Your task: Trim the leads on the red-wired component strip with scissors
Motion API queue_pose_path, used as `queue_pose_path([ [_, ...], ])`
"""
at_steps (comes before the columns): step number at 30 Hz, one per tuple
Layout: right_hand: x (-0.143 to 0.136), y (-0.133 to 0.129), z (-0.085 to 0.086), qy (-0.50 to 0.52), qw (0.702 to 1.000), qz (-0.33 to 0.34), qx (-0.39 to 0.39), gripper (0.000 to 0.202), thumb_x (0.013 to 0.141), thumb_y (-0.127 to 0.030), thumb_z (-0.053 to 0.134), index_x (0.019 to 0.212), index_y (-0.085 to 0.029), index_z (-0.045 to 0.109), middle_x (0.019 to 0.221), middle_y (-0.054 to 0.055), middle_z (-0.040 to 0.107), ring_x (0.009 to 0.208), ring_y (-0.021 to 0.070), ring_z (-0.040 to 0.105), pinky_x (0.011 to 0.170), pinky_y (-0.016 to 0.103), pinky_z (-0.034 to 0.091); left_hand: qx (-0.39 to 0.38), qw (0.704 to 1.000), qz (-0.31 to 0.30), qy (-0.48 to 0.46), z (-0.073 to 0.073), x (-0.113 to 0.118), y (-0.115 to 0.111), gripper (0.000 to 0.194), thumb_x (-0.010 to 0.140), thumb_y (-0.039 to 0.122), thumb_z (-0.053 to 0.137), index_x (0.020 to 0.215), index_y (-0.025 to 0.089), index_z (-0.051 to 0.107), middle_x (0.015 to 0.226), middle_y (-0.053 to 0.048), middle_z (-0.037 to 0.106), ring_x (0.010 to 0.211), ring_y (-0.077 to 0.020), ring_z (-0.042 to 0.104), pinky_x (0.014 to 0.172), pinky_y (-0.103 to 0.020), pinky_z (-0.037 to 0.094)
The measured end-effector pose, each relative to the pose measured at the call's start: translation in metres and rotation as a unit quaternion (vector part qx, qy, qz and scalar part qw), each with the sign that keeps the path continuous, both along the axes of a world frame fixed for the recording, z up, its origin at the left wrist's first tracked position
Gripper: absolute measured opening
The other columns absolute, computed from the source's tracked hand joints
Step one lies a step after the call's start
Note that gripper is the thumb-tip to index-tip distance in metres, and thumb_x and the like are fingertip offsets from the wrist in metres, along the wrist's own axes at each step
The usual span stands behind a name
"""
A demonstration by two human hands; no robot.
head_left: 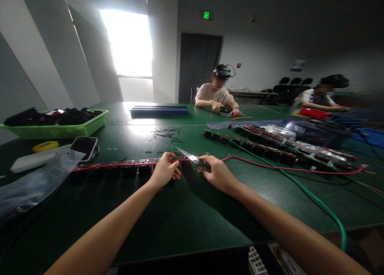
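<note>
My right hand (218, 174) is closed on a pair of scissors (189, 155), whose pale blades point up and left toward my other hand. Curled around the right end of a long row of black blocks (120, 173) is my left hand (165, 171). Thin copper-coloured strips lie along the top of this row. A red wire (258, 161) runs along the row and emerges to the right of my right hand. The scissors' handles are partly hidden by my fingers.
Cut dark bits (165, 134) lie scattered beyond my hands. At left are a green basket (90, 127) of black parts, a phone (84, 147) and a plastic bag (33, 191). Similar rows (255, 145) and a green wire (318, 201) lie right. Two people sit across the table.
</note>
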State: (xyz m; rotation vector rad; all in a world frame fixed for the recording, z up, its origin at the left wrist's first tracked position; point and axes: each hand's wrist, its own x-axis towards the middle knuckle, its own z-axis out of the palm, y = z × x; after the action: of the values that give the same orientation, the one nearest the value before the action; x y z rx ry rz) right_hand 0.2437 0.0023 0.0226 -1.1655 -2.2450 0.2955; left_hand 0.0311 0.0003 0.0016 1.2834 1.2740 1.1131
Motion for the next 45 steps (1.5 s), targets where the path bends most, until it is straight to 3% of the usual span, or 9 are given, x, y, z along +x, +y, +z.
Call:
queue_pose_path([
  [3,0.0,0.001,-0.002,0.01,1.0,-0.001,0.01,0.039,0.074,-0.007,0.055,0.112,-0.018,0.057,0.104,0.008,0.061,0.095,0.02,0.056,0.086,0.034,0.043,0.001,1.0,-0.009,0.014,-0.001,0.001,0.0,0.026,0.086,0.027,0.056,0.107,0.014,0.047,0.051,0.0,0.062,0.041,-0.0123,0.06,0.038,-0.015,0.039],
  [7,0.0,0.002,-0.003,0.021,1.0,-0.001,0.022,0.048,0.075,-0.007,0.053,0.122,-0.018,0.051,0.112,0.01,0.058,0.102,0.0213,0.055,0.091,0.037,0.042,0.026,0.998,-0.011,0.063,0.0,0.002,-0.006,0.027,0.086,0.028,0.054,0.111,0.017,0.05,0.052,0.002,0.062,0.038,-0.0109,0.057,0.038,-0.015,0.038],
  [12,0.001,0.001,-0.001,0.022,0.999,-0.015,0.033,0.036,0.077,-0.008,0.052,0.111,-0.018,0.054,0.1,0.007,0.057,0.092,0.0194,0.055,0.083,0.032,0.044,0.103,0.977,0.073,0.173,0.003,-0.001,-0.013,0.022,0.084,0.027,0.056,0.105,0.019,0.057,0.046,0.005,0.058,0.031,-0.0094,0.05,0.039,-0.017,0.034],
  [16,0.003,0.001,0.003,0.016,0.999,0.001,0.045,0.031,0.079,-0.01,0.052,0.109,-0.019,0.053,0.098,0.006,0.055,0.089,0.019,0.053,0.081,0.032,0.043,0.102,0.972,0.054,0.204,0.005,-0.001,-0.014,0.017,0.085,0.031,0.053,0.097,0.02,0.06,0.046,0.003,0.058,0.032,-0.0111,0.051,0.038,-0.018,0.033],
  [22,0.005,0.001,0.003,-0.003,0.999,0.012,0.045,0.03,0.08,-0.01,0.051,0.108,-0.019,0.052,0.098,0.007,0.054,0.09,0.0196,0.052,0.082,0.032,0.042,0.054,0.986,-0.006,0.158,0.003,0.0,-0.01,0.021,0.087,0.03,0.047,0.103,0.02,0.056,0.049,0.002,0.06,0.032,-0.0111,0.05,0.035,-0.017,0.035],
  [38,0.005,0.002,0.005,-0.011,0.999,0.023,0.032,0.031,0.079,-0.011,0.051,0.109,-0.019,0.051,0.1,0.007,0.053,0.091,0.0195,0.053,0.084,0.033,0.043,0.018,0.993,0.007,0.118,0.003,0.002,-0.002,0.017,0.088,0.034,0.047,0.094,0.018,0.052,0.045,0.003,0.057,0.031,-0.0098,0.051,0.032,-0.014,0.033],
  [45,0.004,-0.003,0.007,-0.037,0.999,-0.011,0.021,0.051,0.069,-0.035,0.071,0.112,-0.018,0.049,0.1,0.008,0.051,0.091,0.0222,0.052,0.082,0.035,0.044,0.027,0.993,0.013,0.11,0.002,0.002,-0.003,0.016,0.088,0.031,0.047,0.093,0.017,0.053,0.045,0.003,0.057,0.031,-0.0104,0.052,0.031,-0.014,0.033],
])
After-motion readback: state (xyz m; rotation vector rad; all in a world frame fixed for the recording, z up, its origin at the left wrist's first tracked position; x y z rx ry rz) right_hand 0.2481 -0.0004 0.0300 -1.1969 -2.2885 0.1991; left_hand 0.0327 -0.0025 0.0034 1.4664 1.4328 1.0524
